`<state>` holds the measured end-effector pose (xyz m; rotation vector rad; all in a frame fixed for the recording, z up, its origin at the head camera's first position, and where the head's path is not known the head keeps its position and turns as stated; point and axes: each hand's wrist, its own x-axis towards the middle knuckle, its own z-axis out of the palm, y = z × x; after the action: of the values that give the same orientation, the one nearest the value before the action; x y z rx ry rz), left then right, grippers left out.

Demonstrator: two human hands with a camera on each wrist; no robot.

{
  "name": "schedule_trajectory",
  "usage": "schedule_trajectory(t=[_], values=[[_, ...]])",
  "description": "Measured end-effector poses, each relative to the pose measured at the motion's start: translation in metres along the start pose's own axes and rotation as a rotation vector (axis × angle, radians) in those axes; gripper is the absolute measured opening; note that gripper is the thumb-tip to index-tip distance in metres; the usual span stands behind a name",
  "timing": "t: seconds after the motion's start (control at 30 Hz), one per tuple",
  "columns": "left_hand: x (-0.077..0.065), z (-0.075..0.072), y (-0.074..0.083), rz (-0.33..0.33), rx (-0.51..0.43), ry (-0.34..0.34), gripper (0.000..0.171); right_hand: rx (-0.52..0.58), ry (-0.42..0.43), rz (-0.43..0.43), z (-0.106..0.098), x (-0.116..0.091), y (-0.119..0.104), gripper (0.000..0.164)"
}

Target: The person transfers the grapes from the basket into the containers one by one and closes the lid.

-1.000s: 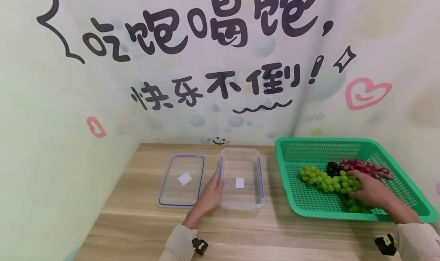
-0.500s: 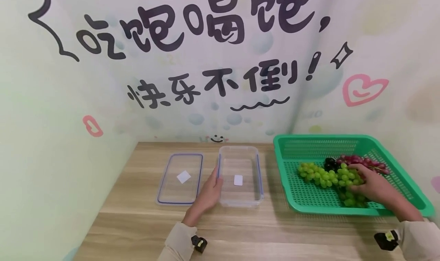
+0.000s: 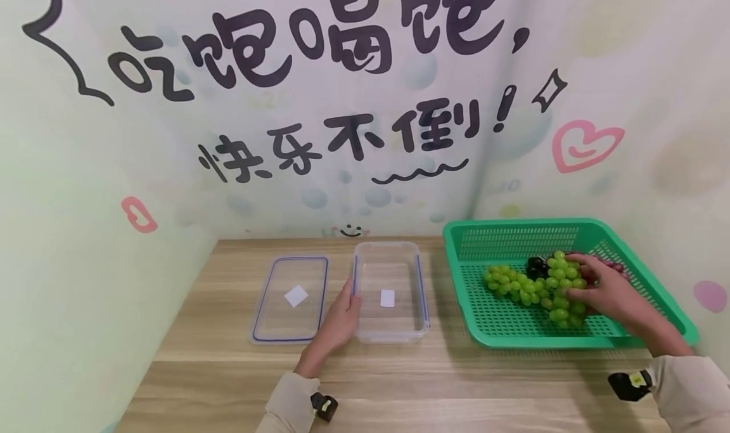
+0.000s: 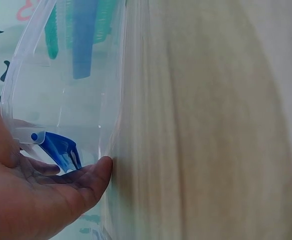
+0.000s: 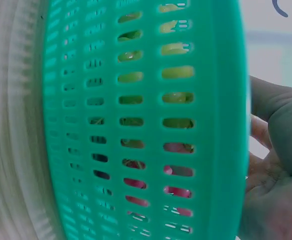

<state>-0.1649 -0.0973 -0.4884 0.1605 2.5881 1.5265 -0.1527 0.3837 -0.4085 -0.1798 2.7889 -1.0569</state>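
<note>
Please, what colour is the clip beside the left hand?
Blue: the clip on the clear box shows best in the left wrist view.

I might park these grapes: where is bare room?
Tabletop is bare in front of the clear box, between the sleeves; left of the lid; and, narrowly, between box and green basket. Crowded: between lid and box, left hand there; basket's middle, with grapes and right hand.

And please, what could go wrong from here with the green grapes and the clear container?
1. Some green grapes could drop off: the right hand grips one part while others trail along the basket's floor.
2. If carried out, the bunch might catch on the raised rim of the green basket.
3. The clear container could slide if bumped, since the left hand appears only to rest against its left side.
</note>
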Motion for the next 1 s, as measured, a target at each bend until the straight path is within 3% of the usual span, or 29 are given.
schedule_trajectory(t=[0.33,0.57,1.0], values=[[0.002,0.002,0.000,-0.001,-0.007,-0.002,0.055,0.105,0.026,0.012,0.003,0.001,-0.003,0.075],[0.004,0.004,0.001,0.038,-0.002,-0.005,0.055,0.019,0.046,0.018,0.003,0.002,-0.003,0.078],[-0.001,-0.002,0.002,0.027,-0.005,-0.010,0.055,0.047,0.079,0.006,0.007,0.009,-0.011,0.076]])
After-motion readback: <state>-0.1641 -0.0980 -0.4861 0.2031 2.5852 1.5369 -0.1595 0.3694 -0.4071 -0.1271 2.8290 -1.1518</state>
